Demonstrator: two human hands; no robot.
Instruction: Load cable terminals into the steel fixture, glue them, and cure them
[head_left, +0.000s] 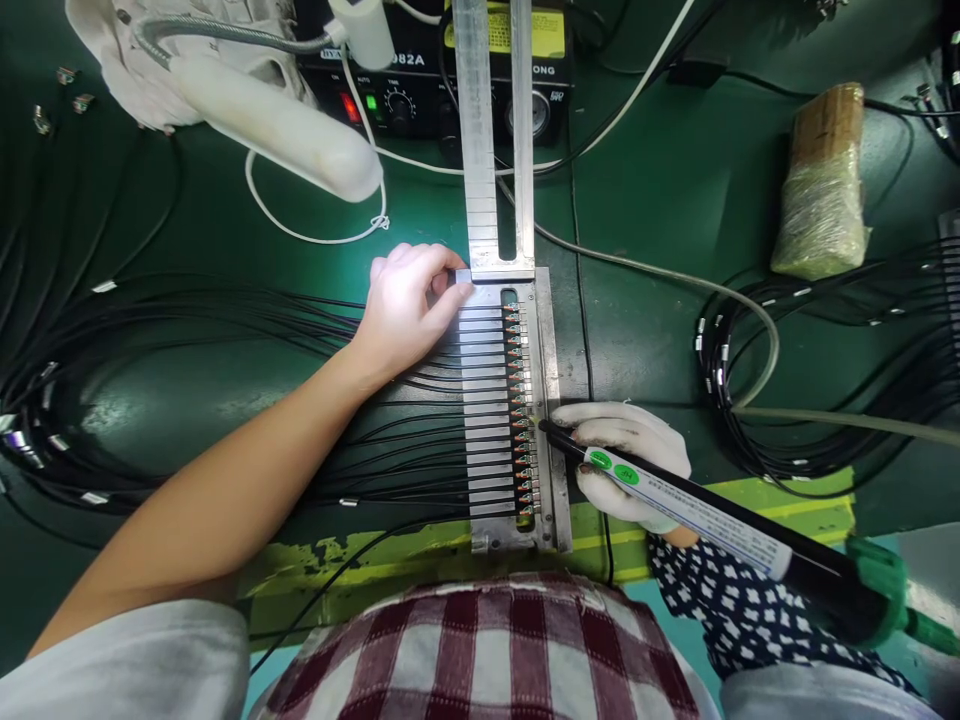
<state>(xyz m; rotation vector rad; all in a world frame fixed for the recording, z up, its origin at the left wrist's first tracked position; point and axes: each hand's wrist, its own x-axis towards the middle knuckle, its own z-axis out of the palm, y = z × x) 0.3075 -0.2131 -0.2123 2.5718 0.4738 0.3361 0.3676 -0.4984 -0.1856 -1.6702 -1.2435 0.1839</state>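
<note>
My bare left hand (409, 310) has its fingers curled, thumb and forefinger closed on the upper left corner of a slotted metal cable fixture (491, 535). Several thin black cables (487, 420) lie side by side across this fixture, their small metal connectors (521, 440) lined up over its slot. Wearing a white glove, my right hand (630, 450) is wrapped round a black dispensing syringe (675, 505) with a white label and a green end cap. The syringe tip points left at the connectors, around the middle of the row; whether it touches one, I cannot tell.
A metal arm (480, 150) meets the fixture's top edge. Behind it stands a black dispenser controller (420, 100) beside a white lamp (277, 125). Cable coils (720, 380) lie to the right, others left. A plastic-wrapped block (821, 190) sits far right.
</note>
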